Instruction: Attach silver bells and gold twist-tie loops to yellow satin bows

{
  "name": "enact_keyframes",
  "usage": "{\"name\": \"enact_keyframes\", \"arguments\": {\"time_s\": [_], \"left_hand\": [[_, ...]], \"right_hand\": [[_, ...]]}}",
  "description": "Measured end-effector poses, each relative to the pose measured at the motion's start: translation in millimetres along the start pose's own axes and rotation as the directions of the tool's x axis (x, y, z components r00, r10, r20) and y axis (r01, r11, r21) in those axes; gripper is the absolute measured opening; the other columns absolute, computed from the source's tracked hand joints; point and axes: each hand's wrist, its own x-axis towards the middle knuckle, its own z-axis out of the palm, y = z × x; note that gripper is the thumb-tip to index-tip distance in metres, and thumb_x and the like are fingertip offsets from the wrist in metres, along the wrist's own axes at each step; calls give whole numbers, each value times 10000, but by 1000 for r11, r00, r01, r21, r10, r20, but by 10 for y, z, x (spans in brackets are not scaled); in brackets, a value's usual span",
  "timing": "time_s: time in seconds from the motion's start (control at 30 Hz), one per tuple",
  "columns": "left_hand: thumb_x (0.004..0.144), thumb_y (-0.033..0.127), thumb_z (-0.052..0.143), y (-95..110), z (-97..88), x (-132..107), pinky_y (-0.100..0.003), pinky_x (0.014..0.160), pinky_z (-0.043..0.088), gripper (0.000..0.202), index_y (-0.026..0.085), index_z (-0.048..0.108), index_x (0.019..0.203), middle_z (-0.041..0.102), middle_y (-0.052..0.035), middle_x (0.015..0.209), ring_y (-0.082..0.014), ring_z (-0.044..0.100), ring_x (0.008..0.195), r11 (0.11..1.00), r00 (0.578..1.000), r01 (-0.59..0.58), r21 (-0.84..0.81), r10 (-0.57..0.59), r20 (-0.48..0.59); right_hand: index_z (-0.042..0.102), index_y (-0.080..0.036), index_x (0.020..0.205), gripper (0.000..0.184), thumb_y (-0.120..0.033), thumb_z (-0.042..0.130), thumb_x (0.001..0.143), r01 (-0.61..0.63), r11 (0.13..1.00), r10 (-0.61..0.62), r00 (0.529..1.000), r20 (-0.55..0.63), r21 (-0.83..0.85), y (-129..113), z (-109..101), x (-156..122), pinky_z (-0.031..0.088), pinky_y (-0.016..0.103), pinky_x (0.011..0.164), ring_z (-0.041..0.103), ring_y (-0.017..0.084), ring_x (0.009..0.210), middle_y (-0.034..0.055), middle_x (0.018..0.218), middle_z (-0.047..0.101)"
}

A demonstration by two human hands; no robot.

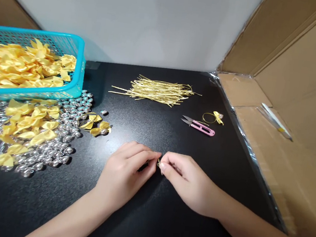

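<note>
My left hand [125, 171] and my right hand [191, 184] meet fingertip to fingertip low over the middle of the black table. Both are closed in a pinch on a short bit of gold cord [158, 161], most of which the fingers hide. Beyond them lies a loose bundle of gold cords [161, 92]. Pink-handled thread snips [200, 127] rest to the right, blades parted. Near the snips is a gold cord loop with a yellow bow [218, 117]. Yellow bows with a cord and silver beads [95, 124] lie left of my hands.
A turquoise basket [79, 64] full of yellow bows stands at the left. Before it, more yellow bows [30, 124] lie among many silver beads [67, 137]. Cardboard walls [307, 61] edge the right side, where a white-handled tool [275, 120] lies. A pale wall closes the back.
</note>
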Motion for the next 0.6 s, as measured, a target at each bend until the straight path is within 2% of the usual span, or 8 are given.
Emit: {"name": "enact_keyframes", "arguments": {"time_s": [0.1,0.2,0.27,0.37,0.43,0.5,0.6], "left_hand": [[844,111,627,5,-10,14,-247,636,520,92,182,683,836,724,-7,733,-135,664,666,1000,1000,8,-4,-8,17],[840,103,640,1,-13,4,-250,646,513,81,178,669,839,722,-10,738,-135,658,667,1000,1000,-12,16,12,-10],[838,117,664,-6,-18,-15,-265,650,506,80,180,666,887,732,-21,764,-148,658,683,996,997,-51,73,54,-48],[843,135,678,-5,-33,-36,-284,660,497,150,185,667,984,752,-38,803,-163,660,699,975,986,-137,175,152,-74],[851,125,665,5,-42,-35,-287,671,496,171,182,668,1012,760,-46,815,-162,663,697,960,976,-184,212,205,-80],[847,109,660,16,-46,-27,-287,669,493,175,177,672,1007,764,-49,814,-160,660,681,950,970,-204,236,229,-86],[830,87,670,21,-39,-19,-283,660,491,175,174,675,982,763,-47,804,-158,657,672,949,968,-202,243,231,-96]], "right_hand": [[472,-190,689,257,-258,457,937,-62,991,66,997,-32,115,15,-13,23,340,255,558,425,107,598,-45,623,443],[556,-180,776,147,-287,579,874,-58,966,90,989,-117,251,10,11,43,414,260,612,513,115,651,-28,690,541],[614,-175,842,148,-291,694,795,-46,945,104,981,-161,325,3,47,50,472,274,661,581,131,698,-4,754,624],[673,-178,842,199,-287,785,720,-8,904,105,973,-205,427,5,110,57,536,314,769,665,166,787,28,819,709],[674,-184,838,251,-304,826,678,1,850,137,965,-224,527,16,143,64,555,328,804,691,174,806,26,818,725],[634,-192,810,314,-320,858,630,4,792,187,950,-249,610,31,158,72,565,320,777,696,165,769,7,772,716],[553,-200,736,360,-299,873,603,38,762,206,932,-298,646,49,146,83,549,283,728,669,137,712,-23,715,678]]}}
